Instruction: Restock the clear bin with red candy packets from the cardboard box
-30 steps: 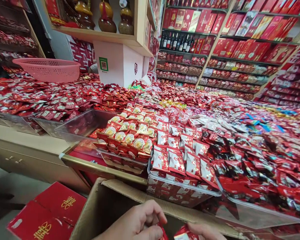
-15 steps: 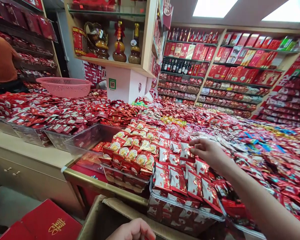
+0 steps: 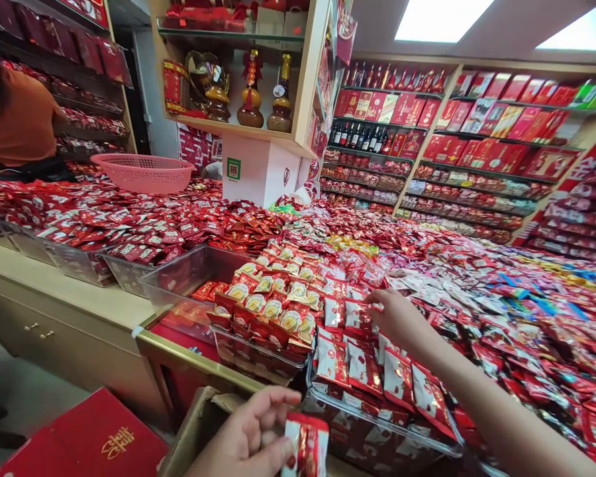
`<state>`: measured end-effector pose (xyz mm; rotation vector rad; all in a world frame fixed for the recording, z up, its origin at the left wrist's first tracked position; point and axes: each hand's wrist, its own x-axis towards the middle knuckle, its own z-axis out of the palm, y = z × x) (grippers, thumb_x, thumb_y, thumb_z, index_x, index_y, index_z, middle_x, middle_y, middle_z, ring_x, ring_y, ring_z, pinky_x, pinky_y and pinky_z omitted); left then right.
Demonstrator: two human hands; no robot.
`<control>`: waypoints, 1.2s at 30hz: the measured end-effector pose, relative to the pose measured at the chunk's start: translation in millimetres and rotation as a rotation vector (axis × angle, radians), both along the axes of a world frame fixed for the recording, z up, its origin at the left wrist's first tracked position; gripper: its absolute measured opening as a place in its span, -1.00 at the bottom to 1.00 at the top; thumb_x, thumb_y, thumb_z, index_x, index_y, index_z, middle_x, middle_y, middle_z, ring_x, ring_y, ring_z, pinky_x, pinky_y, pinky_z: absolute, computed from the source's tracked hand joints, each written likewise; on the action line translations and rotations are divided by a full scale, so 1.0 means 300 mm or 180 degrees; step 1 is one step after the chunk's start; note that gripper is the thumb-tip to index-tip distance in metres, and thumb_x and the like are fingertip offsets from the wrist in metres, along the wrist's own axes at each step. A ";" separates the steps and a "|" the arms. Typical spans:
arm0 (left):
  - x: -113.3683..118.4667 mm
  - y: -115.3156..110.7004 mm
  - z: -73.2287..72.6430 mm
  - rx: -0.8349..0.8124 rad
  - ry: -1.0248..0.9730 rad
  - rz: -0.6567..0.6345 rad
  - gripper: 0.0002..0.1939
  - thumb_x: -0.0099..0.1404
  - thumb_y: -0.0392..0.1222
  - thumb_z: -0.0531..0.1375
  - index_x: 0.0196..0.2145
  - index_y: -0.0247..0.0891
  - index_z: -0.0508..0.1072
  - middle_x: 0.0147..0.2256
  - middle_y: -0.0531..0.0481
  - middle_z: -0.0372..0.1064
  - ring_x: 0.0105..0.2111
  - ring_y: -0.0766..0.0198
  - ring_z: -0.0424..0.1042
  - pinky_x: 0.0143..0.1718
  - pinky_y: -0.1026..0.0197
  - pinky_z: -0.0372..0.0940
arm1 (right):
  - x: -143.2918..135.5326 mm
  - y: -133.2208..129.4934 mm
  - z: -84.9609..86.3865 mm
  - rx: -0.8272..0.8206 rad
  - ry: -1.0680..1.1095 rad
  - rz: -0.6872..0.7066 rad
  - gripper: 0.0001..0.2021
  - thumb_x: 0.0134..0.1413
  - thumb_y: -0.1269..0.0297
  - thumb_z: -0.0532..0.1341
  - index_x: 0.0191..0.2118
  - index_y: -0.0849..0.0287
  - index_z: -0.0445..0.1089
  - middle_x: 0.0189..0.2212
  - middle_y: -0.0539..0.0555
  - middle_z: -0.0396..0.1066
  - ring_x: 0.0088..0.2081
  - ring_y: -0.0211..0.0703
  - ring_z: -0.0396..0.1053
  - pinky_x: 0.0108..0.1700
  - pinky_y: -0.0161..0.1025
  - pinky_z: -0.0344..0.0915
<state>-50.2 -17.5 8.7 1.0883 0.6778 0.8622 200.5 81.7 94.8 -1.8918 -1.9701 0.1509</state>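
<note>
Fingers of the left hand pinch a red-and-white snack packet upright; the outstretched right hand, fingers curled narrow, touches packets in the clear tray.

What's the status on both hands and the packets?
Left hand grips red-and-white packets over the cardboard box. Right hand sets fingers on packets in the clear tray. Nothing blocking.
</note>
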 end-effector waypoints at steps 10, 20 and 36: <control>0.111 0.041 0.125 0.0464 0.0012 0.0460 -0.66 0.20 -0.24 0.11 -0.06 -0.19 0.14 -0.19 -0.07 0.32 -0.36 0.34 0.36 -0.34 0.26 0.27 | -0.149 -0.308 -0.081 -0.1608 0.3200 0.1299 -0.67 -0.08 0.18 0.23 -0.16 0.15 0.21 -0.52 -0.07 0.23 -0.49 -0.33 0.19 -0.47 -0.37 0.15; 0.145 0.001 0.109 0.0355 0.0373 0.0098 -0.78 0.10 -0.08 0.18 -0.37 -0.27 0.29 -0.44 0.02 0.35 -0.47 0.32 0.37 -0.49 0.33 0.25 | -0.173 -0.361 -0.052 -0.1403 0.4337 0.1008 -0.73 -0.16 0.13 0.26 -0.32 0.12 0.28 -0.46 -0.02 0.28 -0.47 -0.29 0.28 -0.39 -0.31 0.26; 0.051 -0.002 0.034 0.2492 0.1784 0.1680 -0.85 0.10 -0.29 0.14 -0.34 -0.11 0.40 -0.18 -0.03 0.38 -0.54 0.39 0.33 -0.50 0.39 0.25 | -0.012 -0.035 0.087 0.0609 0.2005 0.0652 -0.58 -0.06 0.37 0.14 -0.01 0.16 0.18 -0.21 0.13 0.31 -0.21 -0.13 0.30 -0.11 -0.14 0.23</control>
